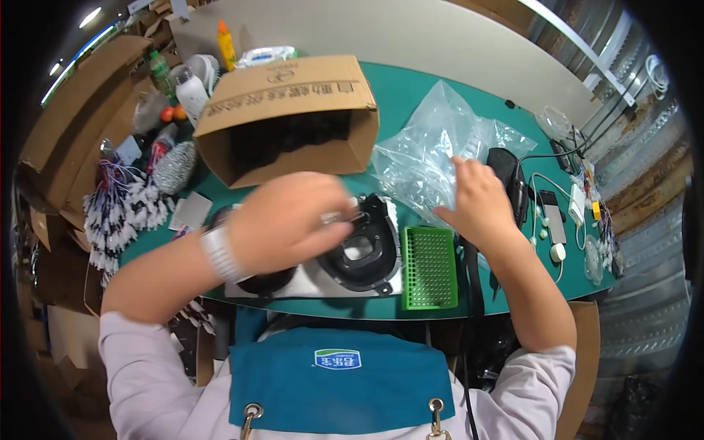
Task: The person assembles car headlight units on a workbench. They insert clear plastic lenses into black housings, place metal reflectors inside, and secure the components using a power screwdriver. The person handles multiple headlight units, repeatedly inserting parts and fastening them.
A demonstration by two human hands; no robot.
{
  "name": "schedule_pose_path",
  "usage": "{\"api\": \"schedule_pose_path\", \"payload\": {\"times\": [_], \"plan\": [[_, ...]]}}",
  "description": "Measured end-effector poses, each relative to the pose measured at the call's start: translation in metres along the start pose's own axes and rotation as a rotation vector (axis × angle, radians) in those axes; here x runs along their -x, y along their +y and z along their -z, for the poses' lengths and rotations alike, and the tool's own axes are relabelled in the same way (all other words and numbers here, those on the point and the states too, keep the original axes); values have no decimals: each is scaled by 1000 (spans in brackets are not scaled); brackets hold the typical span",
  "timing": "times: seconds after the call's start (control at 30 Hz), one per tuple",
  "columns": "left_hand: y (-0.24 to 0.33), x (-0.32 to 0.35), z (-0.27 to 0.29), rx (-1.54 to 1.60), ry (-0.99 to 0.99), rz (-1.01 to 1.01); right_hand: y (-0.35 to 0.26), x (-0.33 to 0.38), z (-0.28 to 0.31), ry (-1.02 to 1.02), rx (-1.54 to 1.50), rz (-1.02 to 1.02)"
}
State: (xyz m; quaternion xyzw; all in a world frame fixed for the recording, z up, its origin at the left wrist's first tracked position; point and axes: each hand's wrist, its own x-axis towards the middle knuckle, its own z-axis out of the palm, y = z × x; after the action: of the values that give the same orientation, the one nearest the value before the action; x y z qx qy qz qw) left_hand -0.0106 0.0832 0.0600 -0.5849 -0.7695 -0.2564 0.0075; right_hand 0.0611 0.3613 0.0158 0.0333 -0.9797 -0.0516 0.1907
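Note:
My left hand (290, 220), smeared by motion, hovers over a black plastic housing (378, 253) with a rounded opening. Its fingers are pinched together around something small that I cannot make out. A second black part (268, 282) lies under my left wrist, partly hidden. Both parts rest on a white pad (308, 287). My right hand (480, 202) has its thumb and fingers apart, over the edge of a crumpled clear plastic bag (433, 139) and beside a black corded tool (506, 176). Below it stands a green tray (429, 268) with rows of small holes.
An open cardboard box (293, 92) with dark contents stands at the back. Bundled wires with white connectors (121, 205) crowd the left edge. On the right lie a phone (554, 216), white cables and a small white round object (558, 253). Bottles (226, 45) stand behind the box.

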Motion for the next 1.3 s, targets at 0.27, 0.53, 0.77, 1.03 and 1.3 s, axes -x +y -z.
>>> {"api": "schedule_pose_path", "payload": {"times": [0.27, 0.53, 0.77, 1.03, 1.3], "plan": [[-25, -130, -108, -262, -460, -95, 33, -28, -11, -28, -14, -314], [-66, -187, -169, -515, -436, 217, 54, 15, 26, 50, -402, -335], [-35, -164, -143, -188, -317, 95, 228, 152, -1, 382, -352, -920], [-49, -166, -148, -404, -445, 109, 275, 148, -59, 3, -370, -758], [-31, -195, -136, -355, -766, 424, 306, 142, -81, -78, -481, -781]]}}
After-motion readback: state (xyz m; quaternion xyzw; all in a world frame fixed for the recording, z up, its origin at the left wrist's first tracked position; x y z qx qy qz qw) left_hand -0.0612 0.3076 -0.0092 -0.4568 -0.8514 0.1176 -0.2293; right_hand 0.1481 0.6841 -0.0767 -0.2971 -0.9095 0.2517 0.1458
